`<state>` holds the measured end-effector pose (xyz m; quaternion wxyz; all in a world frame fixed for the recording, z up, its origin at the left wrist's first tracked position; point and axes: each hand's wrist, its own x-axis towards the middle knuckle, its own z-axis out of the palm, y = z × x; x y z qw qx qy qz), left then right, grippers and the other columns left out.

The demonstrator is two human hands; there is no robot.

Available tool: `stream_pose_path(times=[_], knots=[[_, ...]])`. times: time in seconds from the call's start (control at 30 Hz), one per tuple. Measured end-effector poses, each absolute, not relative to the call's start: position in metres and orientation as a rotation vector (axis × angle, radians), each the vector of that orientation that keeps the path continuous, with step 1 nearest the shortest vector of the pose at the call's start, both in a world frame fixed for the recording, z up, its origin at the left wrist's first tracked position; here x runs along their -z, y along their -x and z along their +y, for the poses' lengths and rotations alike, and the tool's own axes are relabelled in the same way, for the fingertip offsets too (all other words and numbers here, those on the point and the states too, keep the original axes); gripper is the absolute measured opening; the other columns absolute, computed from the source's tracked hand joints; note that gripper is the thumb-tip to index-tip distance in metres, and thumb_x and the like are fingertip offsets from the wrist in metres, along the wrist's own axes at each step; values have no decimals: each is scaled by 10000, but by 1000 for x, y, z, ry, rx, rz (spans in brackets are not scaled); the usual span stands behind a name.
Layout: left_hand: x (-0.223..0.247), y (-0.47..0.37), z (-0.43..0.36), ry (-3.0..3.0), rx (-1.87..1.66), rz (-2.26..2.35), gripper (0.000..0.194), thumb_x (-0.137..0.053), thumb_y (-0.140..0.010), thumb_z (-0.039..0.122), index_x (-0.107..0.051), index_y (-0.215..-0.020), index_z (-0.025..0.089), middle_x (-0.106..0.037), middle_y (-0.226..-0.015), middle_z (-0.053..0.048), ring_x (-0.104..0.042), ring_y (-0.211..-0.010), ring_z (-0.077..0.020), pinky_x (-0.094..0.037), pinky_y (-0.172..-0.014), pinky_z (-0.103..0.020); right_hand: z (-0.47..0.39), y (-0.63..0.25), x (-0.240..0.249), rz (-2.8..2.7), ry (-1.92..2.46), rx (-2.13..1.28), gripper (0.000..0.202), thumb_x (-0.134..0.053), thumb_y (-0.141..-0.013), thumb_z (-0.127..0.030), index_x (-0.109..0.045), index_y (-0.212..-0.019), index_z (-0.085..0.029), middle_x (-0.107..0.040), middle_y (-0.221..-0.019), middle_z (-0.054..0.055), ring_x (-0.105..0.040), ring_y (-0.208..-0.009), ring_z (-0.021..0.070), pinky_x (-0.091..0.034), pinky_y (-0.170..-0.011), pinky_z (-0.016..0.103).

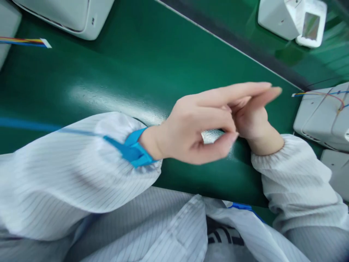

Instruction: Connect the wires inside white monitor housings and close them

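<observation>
My left hand (193, 127) is raised over the green tabletop (131, 69), with a blue strap (137, 151) round its wrist. Its index finger is stretched out, the thumb and a bent finger curve toward each other, and the tabletop shows through the gap. No object is visible in it. Close beside it, partly hidden behind its fingertips, is my right hand (252, 118). One right finger points up and to the right, and I see nothing held there. The fingers of both hands overlap in view; whether they touch, I cannot tell.
White housings stand at the upper left (92, 22) and right (319, 112). Coloured wires with a white connector (45, 43) stick out at the left. Beyond a dark strip (218, 25), a white device with a small window (311, 25) stands at the upper right.
</observation>
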<state>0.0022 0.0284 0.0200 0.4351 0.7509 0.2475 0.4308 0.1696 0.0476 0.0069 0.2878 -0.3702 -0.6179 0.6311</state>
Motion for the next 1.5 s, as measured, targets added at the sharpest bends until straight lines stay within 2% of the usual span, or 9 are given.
stream_pose_path(times=[0.13, 0.27, 0.37, 0.5, 0.67, 0.9, 1.13, 1.3, 1.5], knots=[[-4, -5, 34, -1821, -1126, 567, 273, -521, -862, 350, -702, -730, 196, -498, -1519, 1, -694, -1102, -238, -533, -1002, -439, 49, -168, -10, -1620, 1248, -1186, 795, -165, -976, -763, -552, -589, -187, -551, -586, 11, -586, -567, 116, -469, -531, 245], [-4, -5, 39, -1643, -1052, 598, 295, -600, -887, 407, -710, -725, 187, -623, -1384, -24, -633, -1214, -280, -530, -997, -448, 64, -185, -2, -1667, 1266, -768, 547, -490, -961, -674, -572, -671, -217, -563, -632, -12, -570, -583, 124, -488, -587, 277], [-6, -6, 36, -1378, -1051, 506, 302, -528, -934, 315, -722, -767, 154, -730, -1181, -86, -651, -1161, -270, -551, -946, -431, 82, -201, 6, -1655, 1260, -608, 435, -563, -955, -594, -606, -736, -220, -571, -658, -18, -568, -593, 123, -509, -636, 294], [-5, -9, 28, -1440, -982, 496, 221, -576, -877, 260, -713, -751, 140, -732, -1171, -109, -678, -1085, -249, -552, -840, -343, 98, -210, 12, -1591, 1350, -489, 337, -548, -967, -514, -671, -900, -208, -627, -751, -2, -637, -680, 143, -541, -663, 307], [0, -13, 21, -1805, -1001, 660, 269, -525, -886, 229, -640, -657, 146, -700, -743, -53, -623, -706, -155, -467, -675, -293, 143, -206, 15, -1645, 1340, -328, 305, -599, -922, -483, -663, -1064, -220, -663, -904, 23, -689, -877, 192, -571, -834, 400], [3, -13, 21, -2079, -952, 653, 289, -508, -893, 242, -570, -625, 154, -622, -693, -27, -532, -642, -133, -387, -620, -293, 248, -167, 25, -1541, 1521, -665, 606, -612, -895, -270, -382, -1455, -245, -697, -987, 31, -700, -818, 155, -559, -695, 292], [4, -14, 22, -2112, -933, 667, 299, -497, -890, 239, -545, -607, 160, -613, -687, -36, -541, -652, -145, -401, -632, -300, 243, -173, 20, -1524, 1489, -881, 461, -659, -835, -326, -496, -1265, -288, -697, -1123, 25, -722, -971, 176, -571, -649, 257], [7, -14, 22, -2065, -1103, 626, 278, -486, -912, 220, -619, -681, 143, -678, -758, -52, -600, -700, -149, -463, -676, -284, 213, -163, 19, -1483, 1279, -695, 313, -633, -882, -418, -487, -1117, -272, -712, -1024, 7, -710, -1002, 169, -566, -714, 266], [1, 15, 67, -1763, -1776, 863, 175, -541, -915, 191, -642, -774, 165, -702, -972, -81, -652, -932, -167, -517, -846, -295, 128, -177, 12, -1706, 1047, -557, 307, -601, -929, -560, -551, -992, -263, -653, -776, -19, -654, -714, 155, -523, -665, 287]])
